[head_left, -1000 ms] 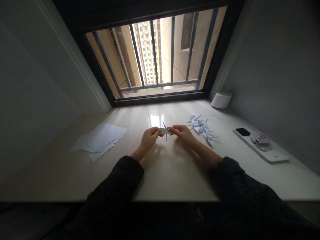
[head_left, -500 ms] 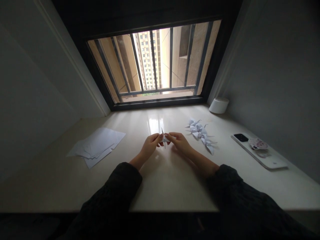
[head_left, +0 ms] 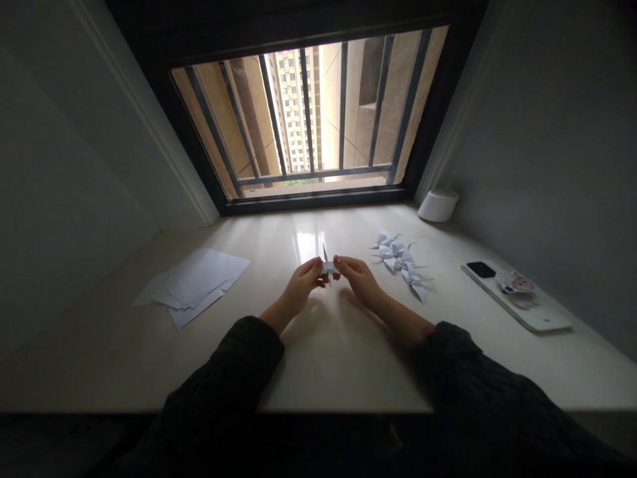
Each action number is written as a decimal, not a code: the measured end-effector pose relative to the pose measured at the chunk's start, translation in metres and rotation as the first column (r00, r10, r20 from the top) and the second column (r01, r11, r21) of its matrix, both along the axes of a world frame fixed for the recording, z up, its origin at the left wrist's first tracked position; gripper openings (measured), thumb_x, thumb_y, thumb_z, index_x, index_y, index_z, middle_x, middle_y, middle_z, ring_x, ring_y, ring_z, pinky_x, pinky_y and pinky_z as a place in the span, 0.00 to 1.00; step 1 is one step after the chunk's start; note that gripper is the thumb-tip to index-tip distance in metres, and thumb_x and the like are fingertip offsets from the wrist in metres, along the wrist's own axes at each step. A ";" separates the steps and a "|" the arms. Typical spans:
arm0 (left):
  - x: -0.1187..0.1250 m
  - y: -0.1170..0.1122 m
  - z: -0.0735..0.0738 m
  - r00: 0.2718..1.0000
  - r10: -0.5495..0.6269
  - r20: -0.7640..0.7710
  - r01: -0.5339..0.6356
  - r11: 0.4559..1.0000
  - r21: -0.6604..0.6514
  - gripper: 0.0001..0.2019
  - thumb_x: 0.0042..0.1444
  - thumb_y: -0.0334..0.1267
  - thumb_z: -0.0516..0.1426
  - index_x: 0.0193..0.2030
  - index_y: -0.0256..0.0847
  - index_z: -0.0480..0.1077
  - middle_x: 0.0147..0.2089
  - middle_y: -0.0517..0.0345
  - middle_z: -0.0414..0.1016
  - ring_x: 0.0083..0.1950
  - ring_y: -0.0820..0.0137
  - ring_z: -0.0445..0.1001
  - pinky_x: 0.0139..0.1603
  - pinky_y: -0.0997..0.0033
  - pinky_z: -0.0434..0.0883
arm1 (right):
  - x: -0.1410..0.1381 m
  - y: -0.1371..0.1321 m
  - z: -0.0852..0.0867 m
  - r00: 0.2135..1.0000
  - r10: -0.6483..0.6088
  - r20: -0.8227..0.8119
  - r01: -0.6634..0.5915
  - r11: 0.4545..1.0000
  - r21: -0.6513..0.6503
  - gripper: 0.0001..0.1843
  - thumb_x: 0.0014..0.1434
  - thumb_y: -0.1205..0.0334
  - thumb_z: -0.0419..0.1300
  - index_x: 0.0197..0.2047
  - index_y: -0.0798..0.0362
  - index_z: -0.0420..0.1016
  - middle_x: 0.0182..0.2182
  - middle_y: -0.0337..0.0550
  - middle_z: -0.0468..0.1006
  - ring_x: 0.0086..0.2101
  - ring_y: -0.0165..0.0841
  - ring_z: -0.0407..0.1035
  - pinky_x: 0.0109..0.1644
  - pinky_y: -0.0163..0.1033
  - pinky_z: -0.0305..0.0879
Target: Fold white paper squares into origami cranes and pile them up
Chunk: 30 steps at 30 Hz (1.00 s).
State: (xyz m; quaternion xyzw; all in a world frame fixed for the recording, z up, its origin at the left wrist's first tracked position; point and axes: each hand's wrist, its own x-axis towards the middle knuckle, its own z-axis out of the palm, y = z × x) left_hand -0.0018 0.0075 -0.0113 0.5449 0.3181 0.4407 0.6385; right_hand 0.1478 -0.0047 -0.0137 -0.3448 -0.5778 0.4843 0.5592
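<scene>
Between my two hands is a small white paper crane (head_left: pixel 328 267), held just above the pale sill. My left hand (head_left: pixel 303 282) pinches one side of it, thumb on top and fingers curled beneath. On the opposite side my right hand (head_left: pixel 355 277) pinches it in the same way. A thin pointed end of the crane sticks up toward the window, and another points down toward me. Much of its body is hidden by my fingers. Several finished-looking paper cranes (head_left: pixel 398 255) lie in a slanting row to the right of my right hand.
Loose sheets of white paper (head_left: pixel 199 279) lie fanned out at the left. A white phone (head_left: pixel 535 312) with a cartoon grip rests at the right, and a white cylindrical object (head_left: pixel 438 205) stands by the right wall. A barred window (head_left: pixel 318 192) closes off the back.
My fingers have drawn slightly apart, and more of the crane's middle shows, spread flatter between them. The whole view has shifted a little; the sheets, cranes and phone have stayed in place.
</scene>
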 end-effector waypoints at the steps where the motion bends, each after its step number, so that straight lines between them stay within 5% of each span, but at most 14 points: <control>1: 0.001 0.000 0.000 1.000 0.008 0.009 -0.008 1.000 -0.010 0.18 0.54 0.53 0.56 0.30 0.37 0.67 0.28 0.57 0.69 0.29 0.74 0.65 0.29 0.74 0.61 | 0.000 0.000 -0.001 1.000 -0.001 -0.006 0.001 1.000 0.000 0.23 0.57 0.43 0.56 0.23 0.53 0.72 0.20 0.37 0.68 0.26 0.30 0.62 0.35 0.37 0.58; 8: 0.001 -0.001 0.001 0.999 0.039 0.000 -0.039 0.999 -0.012 0.19 0.52 0.54 0.57 0.30 0.37 0.68 0.29 0.57 0.70 0.29 0.74 0.66 0.30 0.73 0.62 | 0.000 0.002 -0.002 0.999 -0.020 0.033 0.020 1.000 -0.017 0.24 0.57 0.42 0.55 0.23 0.53 0.72 0.20 0.38 0.69 0.25 0.30 0.62 0.35 0.38 0.60; 11: -0.002 0.000 0.003 0.987 0.128 -0.096 -0.125 0.991 0.040 0.20 0.52 0.55 0.57 0.27 0.37 0.69 0.26 0.58 0.68 0.28 0.74 0.66 0.30 0.73 0.62 | 0.005 0.003 0.000 0.985 -0.118 0.126 0.117 0.993 0.014 0.22 0.56 0.43 0.56 0.23 0.53 0.73 0.20 0.38 0.69 0.26 0.30 0.64 0.35 0.38 0.61; 15: -0.005 0.002 0.004 0.943 0.267 -0.201 -0.249 0.962 0.108 0.22 0.52 0.56 0.56 0.25 0.36 0.70 0.25 0.56 0.70 0.28 0.73 0.68 0.29 0.73 0.63 | 0.017 0.006 0.002 0.904 -0.366 0.219 0.303 0.912 0.275 0.17 0.59 0.52 0.56 0.48 0.49 0.74 0.38 0.44 0.76 0.36 0.34 0.69 0.41 0.41 0.65; 17: -0.006 0.003 0.003 0.938 0.276 -0.209 -0.259 0.960 0.105 0.21 0.52 0.56 0.56 0.26 0.36 0.72 0.27 0.55 0.72 0.28 0.72 0.69 0.29 0.72 0.64 | 0.022 0.007 0.003 0.871 -0.399 0.286 0.254 0.865 0.433 0.19 0.60 0.57 0.55 0.54 0.46 0.70 0.45 0.46 0.74 0.40 0.35 0.69 0.44 0.44 0.67; 21: -0.004 0.002 0.004 0.947 0.249 -0.204 -0.236 0.968 0.085 0.20 0.53 0.54 0.56 0.32 0.36 0.75 0.30 0.52 0.76 0.29 0.72 0.70 0.30 0.72 0.65 | 0.025 0.009 0.001 0.789 -0.464 0.404 0.169 0.794 0.584 0.18 0.58 0.63 0.57 0.52 0.43 0.73 0.47 0.46 0.74 0.46 0.39 0.68 0.51 0.48 0.66; 26: -0.003 0.000 0.004 0.962 0.155 -0.225 -0.134 0.985 0.105 0.21 0.54 0.55 0.55 0.31 0.36 0.75 0.30 0.51 0.77 0.29 0.70 0.72 0.30 0.72 0.66 | 0.026 0.011 -0.003 0.769 -0.503 0.394 0.218 0.787 0.578 0.14 0.59 0.64 0.57 0.47 0.41 0.77 0.45 0.43 0.77 0.44 0.37 0.70 0.48 0.47 0.69; 30: -0.004 0.003 -0.001 0.954 0.193 -0.231 -0.160 0.975 0.155 0.20 0.53 0.55 0.56 0.31 0.36 0.71 0.29 0.54 0.75 0.29 0.71 0.73 0.30 0.72 0.68 | 0.026 0.010 -0.002 0.778 -0.510 0.367 0.232 0.776 0.587 0.13 0.59 0.63 0.58 0.46 0.41 0.78 0.44 0.43 0.77 0.42 0.36 0.70 0.45 0.45 0.70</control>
